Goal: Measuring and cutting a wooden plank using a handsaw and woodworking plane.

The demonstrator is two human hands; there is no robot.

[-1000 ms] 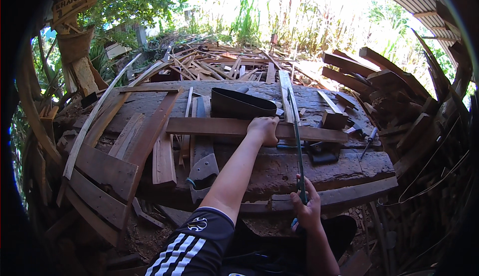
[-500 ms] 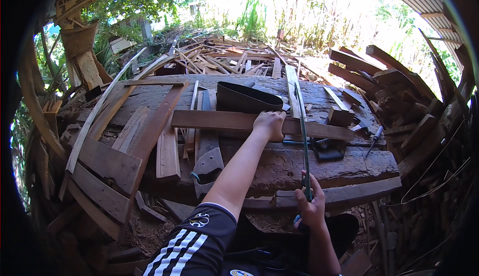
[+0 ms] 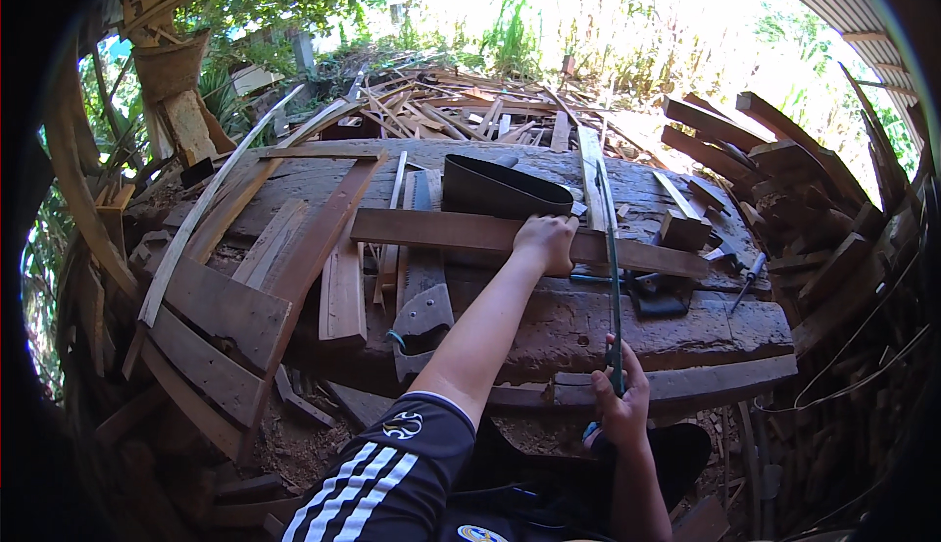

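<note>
Dark worktop (image 3: 701, 328), loaded. Brown plank (image 3: 431, 228) lies across it, roughly parallel to the near edge. Wide hand saw (image 3: 423, 312) passes under the plank's left half, handle toward the near edge. Long thin tool (image 3: 615, 277), edge-on, crosses over the plank's right half; contact unclear. Black loop (image 3: 505, 187) sits on the plank's far-edge side. Left hand (image 3: 545, 244): grip closed over the plank. Right hand (image 3: 621, 400): grip closed around the tool's near end.
</note>
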